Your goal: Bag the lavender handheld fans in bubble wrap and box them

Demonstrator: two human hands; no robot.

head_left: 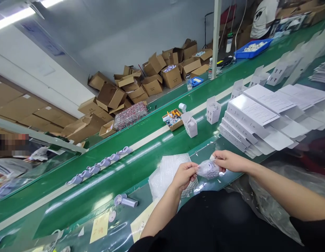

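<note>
A small bubble-wrap bag (209, 169) with a pale lilac item inside is stretched between my two hands, above the green work surface. My left hand (185, 175) pinches one end of it. At the opposite end, the fingers of my right hand (226, 161) are closed on the bag. What the wrapped item is, I cannot make out through the plastic. Flat bubble-wrap bags (165, 171) lie in a pile just under and left of my left hand. Further left on the bench is a lilac-grey plastic part (125, 200) with a round head and a tube.
Stacked white cartons with printed sheets (257, 108) stand at the right. On the green conveyor (110, 178) are a row of lilac parts (99, 165), open white boxes (213, 111) and a cardboard tray of small parts (173, 120). Other people are at far left and upper right.
</note>
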